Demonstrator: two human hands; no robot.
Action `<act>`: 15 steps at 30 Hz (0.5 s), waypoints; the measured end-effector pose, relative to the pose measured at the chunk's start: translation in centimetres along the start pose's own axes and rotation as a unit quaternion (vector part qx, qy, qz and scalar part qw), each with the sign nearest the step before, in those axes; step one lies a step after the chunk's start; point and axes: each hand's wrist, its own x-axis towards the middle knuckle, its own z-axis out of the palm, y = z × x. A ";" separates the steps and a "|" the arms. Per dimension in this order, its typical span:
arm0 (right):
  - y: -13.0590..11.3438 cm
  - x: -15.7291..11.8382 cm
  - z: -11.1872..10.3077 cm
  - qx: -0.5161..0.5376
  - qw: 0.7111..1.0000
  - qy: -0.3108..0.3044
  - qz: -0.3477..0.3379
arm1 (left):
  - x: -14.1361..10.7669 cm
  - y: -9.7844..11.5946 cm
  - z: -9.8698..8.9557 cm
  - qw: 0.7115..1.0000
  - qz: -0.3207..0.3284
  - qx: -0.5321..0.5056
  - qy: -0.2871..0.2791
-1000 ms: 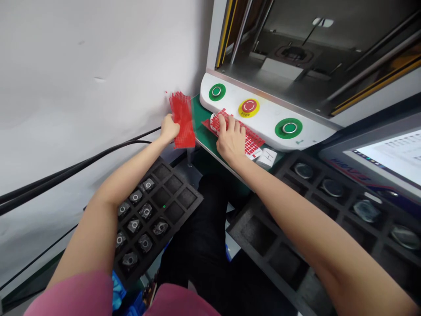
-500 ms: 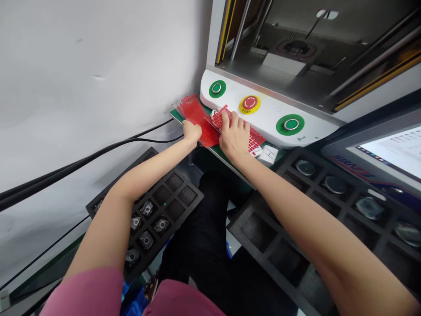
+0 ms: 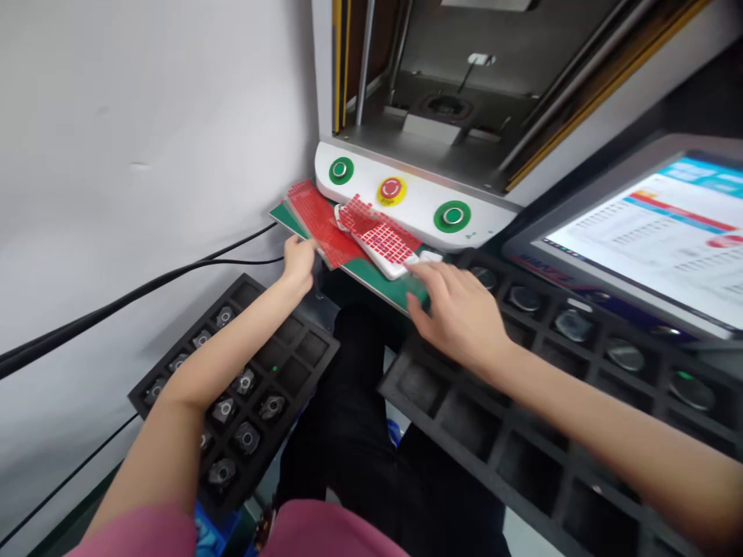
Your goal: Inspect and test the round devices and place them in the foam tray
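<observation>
Evidently the step in hand is the handling of red sheets on the green table (image 3: pixel 371 281); the left hand (image 3: pixel 298 261), its fingers drawn together, is at the near left edge of the left red sheet (image 3: pixel 325 224), though I cannot tell whether it grips that edge or only rests against it; the right hand (image 3: pixel 464 313) is well apart from it, thumb and forefinger parted, with nothing seen between them; its forefinger reaches close to the right end of the gridded red sheet (image 3: pixel 388 244), but blur hides whether it touches.

That gridded sheet lies over a white piece (image 3: pixel 395 272), right of the other sheet and on the near side of the white console (image 3: pixel 499 216), which bears green-ringed buttons (image 3: pixel 340 170) and a red stop button (image 3: pixel 391 188); a small white block (image 3: pixel 430 256) is just beyond the forefinger; nearer, on the left, is a black tray (image 3: pixel 330 348) with small dark parts (image 3: pixel 272 406); on the right, a second black tray (image 3: pixel 433 422) holds round discs (image 3: pixel 573 325), near the monitor (image 3: pixel 655 224).

As I judge it, the next move calls for a light, flat pinch at a sheet's edge, since thin sheets could bend or slide; for the right hand, that means bringing thumb and forefinger together.
</observation>
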 end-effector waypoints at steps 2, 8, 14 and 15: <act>0.0 -3.6 -3.6 0.020 0.999 0.036 -0.013 | -2.3 1.0 -1.7 0.999 -0.025 -0.002 0.019; -2.5 -11.5 -11.6 0.204 0.941 0.120 0.242 | -8.5 2.4 -4.7 0.997 -0.071 -0.014 0.001; -5.6 -15.5 -12.2 0.326 0.769 0.300 0.460 | -12.4 2.8 -6.0 0.994 -0.084 0.022 -0.060; -6.0 -15.9 -11.9 0.338 0.744 0.322 0.478 | -12.7 2.8 -6.5 0.993 -0.088 0.037 -0.072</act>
